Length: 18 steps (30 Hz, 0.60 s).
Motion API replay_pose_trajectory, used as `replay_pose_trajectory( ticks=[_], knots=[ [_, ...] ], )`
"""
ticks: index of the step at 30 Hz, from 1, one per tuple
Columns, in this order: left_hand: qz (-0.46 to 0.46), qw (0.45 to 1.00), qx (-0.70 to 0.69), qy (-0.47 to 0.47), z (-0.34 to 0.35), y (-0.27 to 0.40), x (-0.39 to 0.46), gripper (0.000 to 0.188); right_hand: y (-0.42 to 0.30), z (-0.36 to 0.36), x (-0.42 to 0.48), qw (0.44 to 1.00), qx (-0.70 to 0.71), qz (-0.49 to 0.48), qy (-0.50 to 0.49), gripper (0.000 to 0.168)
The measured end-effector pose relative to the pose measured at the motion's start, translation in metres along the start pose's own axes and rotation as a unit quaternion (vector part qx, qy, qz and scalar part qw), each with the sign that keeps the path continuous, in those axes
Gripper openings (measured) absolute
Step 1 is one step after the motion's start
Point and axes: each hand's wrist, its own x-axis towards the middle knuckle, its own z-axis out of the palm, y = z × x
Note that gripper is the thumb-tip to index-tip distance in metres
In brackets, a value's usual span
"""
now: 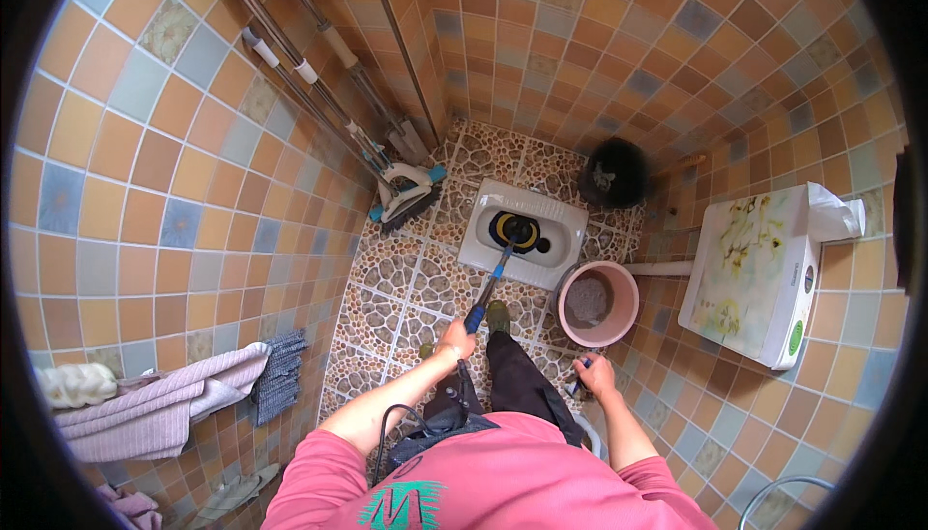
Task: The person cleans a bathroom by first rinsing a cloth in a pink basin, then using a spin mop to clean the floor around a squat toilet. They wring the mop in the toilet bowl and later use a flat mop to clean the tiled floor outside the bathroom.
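My left hand (455, 341) is wrapped around the dark blue grip of a long-handled scrubbing brush (499, 267). The brush's yellow, black and dark blue head (516, 229) rests in the bowl of a white ceramic squat toilet (475, 240), beside its dark drain hole (542, 245). Just below a pink bucket (632, 305), my right hand (598, 376) is closed around a short dark-blue handle (578, 385); what the handle belongs to cannot be made out. Greyish, cloudy water (589, 300) lies in the bucket.
A broom and mops (409, 193) lean in the left corner. A black bin (616, 173) stands at the back wall. On the right wall hangs a white cistern (747, 269) with its pipe (660, 269). Towels (167, 399) hang at left. A grey hose (591, 436) is near my legs.
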Motion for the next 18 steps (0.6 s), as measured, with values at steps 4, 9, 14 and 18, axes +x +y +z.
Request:
replay_pose_trajectory(
  ticks=[4, 9, 14, 18],
  knots=[
    [0.095, 0.992, 0.073, 0.04, -0.037, 0.086, 0.014, 0.031, -0.034, 0.003, 0.03, 0.996, 0.03, -0.079, 0.004, 0.028],
    [0.097, 0.97, 0.224, 0.013, -0.044, 0.137, 0.022, 0.035, -0.117, 0.011, 0.068, 0.978, 0.168, -0.103, -0.07, 0.032],
    [0.061, 0.971, 0.232, 0.003, -0.033, 0.189, 0.012, 0.036, -0.159, 0.056, 0.116, 0.907, 0.421, 0.009, -0.027, 0.037],
    [0.068, 0.968, 0.241, 0.01, -0.047, 0.201, 0.028, 0.034, -0.178, 0.046, 0.12, 0.818, 0.55, 0.143, -0.085, 0.044]
  ],
)
